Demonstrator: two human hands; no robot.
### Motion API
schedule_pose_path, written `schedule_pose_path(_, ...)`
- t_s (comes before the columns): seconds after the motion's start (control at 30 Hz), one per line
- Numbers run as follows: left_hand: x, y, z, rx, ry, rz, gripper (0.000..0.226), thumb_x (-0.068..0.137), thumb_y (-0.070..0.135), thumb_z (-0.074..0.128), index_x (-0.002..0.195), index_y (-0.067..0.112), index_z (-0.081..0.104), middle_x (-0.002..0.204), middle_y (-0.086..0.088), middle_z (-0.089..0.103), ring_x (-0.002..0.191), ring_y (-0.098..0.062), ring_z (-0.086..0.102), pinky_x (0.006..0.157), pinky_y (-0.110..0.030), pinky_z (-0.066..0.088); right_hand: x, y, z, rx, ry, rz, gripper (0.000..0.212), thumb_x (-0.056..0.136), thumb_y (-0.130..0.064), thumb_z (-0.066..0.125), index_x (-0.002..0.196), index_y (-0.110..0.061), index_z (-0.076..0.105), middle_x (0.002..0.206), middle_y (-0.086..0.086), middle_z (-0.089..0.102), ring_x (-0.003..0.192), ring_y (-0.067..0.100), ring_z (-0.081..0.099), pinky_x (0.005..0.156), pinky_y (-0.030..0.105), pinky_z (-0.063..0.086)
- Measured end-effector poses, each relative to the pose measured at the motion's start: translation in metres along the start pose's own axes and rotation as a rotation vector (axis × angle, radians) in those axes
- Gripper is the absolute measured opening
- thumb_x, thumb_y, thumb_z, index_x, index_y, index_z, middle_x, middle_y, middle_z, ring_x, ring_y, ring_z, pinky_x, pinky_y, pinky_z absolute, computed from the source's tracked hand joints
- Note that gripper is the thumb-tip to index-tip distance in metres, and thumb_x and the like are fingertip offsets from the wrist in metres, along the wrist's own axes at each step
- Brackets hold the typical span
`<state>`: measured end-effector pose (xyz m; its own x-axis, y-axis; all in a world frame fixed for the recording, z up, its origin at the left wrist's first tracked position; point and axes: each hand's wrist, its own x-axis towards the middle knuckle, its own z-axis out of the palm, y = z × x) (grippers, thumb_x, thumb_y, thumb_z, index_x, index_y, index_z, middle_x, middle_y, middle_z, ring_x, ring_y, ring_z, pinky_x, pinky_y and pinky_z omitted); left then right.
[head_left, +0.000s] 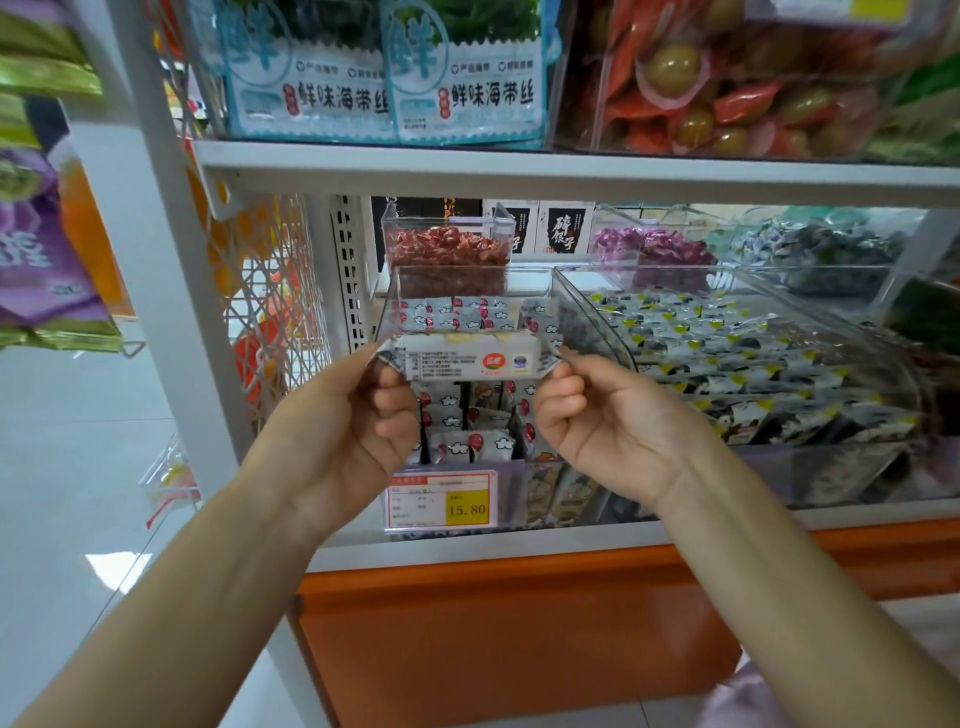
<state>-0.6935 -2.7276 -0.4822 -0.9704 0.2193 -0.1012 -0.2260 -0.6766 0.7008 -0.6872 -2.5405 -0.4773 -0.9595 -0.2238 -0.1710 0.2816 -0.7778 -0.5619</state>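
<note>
While it was held up for reading, snack packet (464, 358): stretched level between both hands, printed back toward the camera, just in front of the clear bin (385, 312) of like packets.
Left hand (358, 410): fingers (389, 397) curled, clamped with the thumb on the packet's left crimped end.
Right hand (597, 415): fingers (563, 387) likewise clamped on the right crimped end.
Risk, tearing: judged likely if the hands pulled apart; the crimps carried all the strain.
Risk, dropping: one slipped pinch would probably let the packet swing down into the bin, or past its front to the floor (62, 467).
Neighbouring bin (592, 322): slanted clear wall just beside the right hand; a knock was possible.
Upper shelf (571, 171): overhead, limiting any lift.
Price tag (441, 501): fixed on the bin front, below the hands.
Red sweets box (447, 254): behind the bin, well apart from the hands.
</note>
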Motion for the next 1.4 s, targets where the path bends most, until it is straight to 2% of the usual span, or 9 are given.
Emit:
schedule_pose_path(0.1,-0.001,0.000,0.001,-0.080,-0.035,-0.045,0.019,0.076,0.013,0.051,0.057,0.010,0.053,0.055,0.005,0.044,0.041,-0.003,0.042,0.033,-0.014,0.034,0.000,0.000,0.001,0.052,-0.013,0.025,0.015,0.069,-0.004,0.055,0.055,0.001,0.055,0.048,0.004,0.048,0.038,0.009,0.048,0.036,0.015,0.041)
schedule_pose_path(0.2,0.000,0.000,0.001,-0.108,-0.016,-0.085,0.038,0.087,0.017,0.046,0.051,0.010,0.057,0.054,0.006,0.045,0.040,-0.003,0.043,0.033,-0.014,0.034,0.001,0.001,0.001,0.089,-0.021,-0.003,0.019,0.069,-0.004,0.054,0.051,0.003,0.056,0.047,0.003,0.048,0.037,0.008,0.049,0.037,0.014,0.042)
schedule_pose_path(0.37,0.000,0.002,0.001,-0.095,0.020,-0.093,0.033,0.094,0.022,0.044,0.063,0.013,0.051,0.054,0.006,0.047,0.039,-0.003,0.042,0.033,-0.014,0.035,0.003,0.005,0.002,-0.022,0.000,-0.152,0.006,0.075,-0.001,0.054,0.072,-0.005,0.051,0.049,0.005,0.054,0.039,0.009,0.051,0.037,0.015,0.042)
schedule_pose_path(0.57,-0.003,0.000,0.001,0.276,0.092,0.051,0.022,0.094,0.025,0.050,0.075,0.013,0.052,0.055,0.002,0.051,0.043,-0.007,0.047,0.037,-0.016,0.040,0.003,0.006,-0.007,-0.557,0.105,-0.470,0.016,0.091,0.003,0.048,0.092,-0.012,0.054,0.052,-0.002,0.058,0.046,0.011,0.053,0.041,0.020,0.043)
schedule_pose_path(0.73,-0.007,-0.001,0.003,0.526,0.055,0.205,0.014,0.090,0.023,0.056,0.086,0.009,0.055,0.068,0.001,0.062,0.053,-0.010,0.059,0.043,-0.018,0.046,0.000,0.006,-0.012,-1.018,0.132,-0.766,0.024,0.095,-0.007,0.048,0.101,-0.028,0.058,0.077,-0.004,0.060,0.057,0.007,0.058,0.050,0.019,0.048)
schedule_pose_path(0.87,-0.011,0.001,0.003,0.794,0.044,0.359,0.008,0.086,0.014,0.059,0.091,0.010,0.054,0.080,0.000,0.067,0.066,-0.012,0.067,0.053,-0.018,0.052,-0.001,0.007,-0.012,-0.901,0.082,-0.703,0.012,0.095,-0.020,0.051,0.095,-0.020,0.063,0.079,-0.004,0.062,0.063,0.008,0.063,0.051,0.022,0.052)
schedule_pose_path(1.0,-0.013,0.001,0.003,0.922,0.018,0.413,0.035,0.086,0.015,0.059,0.120,0.020,0.055,0.108,0.002,0.064,0.080,-0.009,0.069,0.060,-0.015,0.053,0.003,0.007,-0.014,-0.984,0.056,-0.716,0.010,0.089,-0.012,0.061,0.094,-0.020,0.060,0.088,-0.004,0.057,0.066,0.007,0.064,0.071,0.038,0.058)
schedule_pose_path(1.17,-0.014,0.000,0.005,0.976,-0.009,0.439,0.032,0.088,0.014,0.057,0.120,0.017,0.060,0.104,0.005,0.067,0.083,-0.003,0.067,0.065,-0.011,0.052,0.005,0.008,-0.014,-1.019,0.021,-0.692,0.020,0.088,-0.010,0.060,0.097,-0.026,0.068,0.096,-0.003,0.069,0.078,0.017,0.069,0.079,0.043,0.057)
schedule_pose_path(1.4,-0.013,0.003,0.002,1.117,-0.031,0.448,0.034,0.084,0.021,0.063,0.116,0.034,0.060,0.108,0.009,0.067,0.093,-0.009,0.066,0.090,-0.038,0.051,0.004,0.010,-0.014,-1.018,0.087,-0.692,0.012,0.082,-0.016,0.068,0.082,-0.027,0.072,0.084,-0.009,0.072,0.086,0.012,0.067,0.080,0.040,0.057)
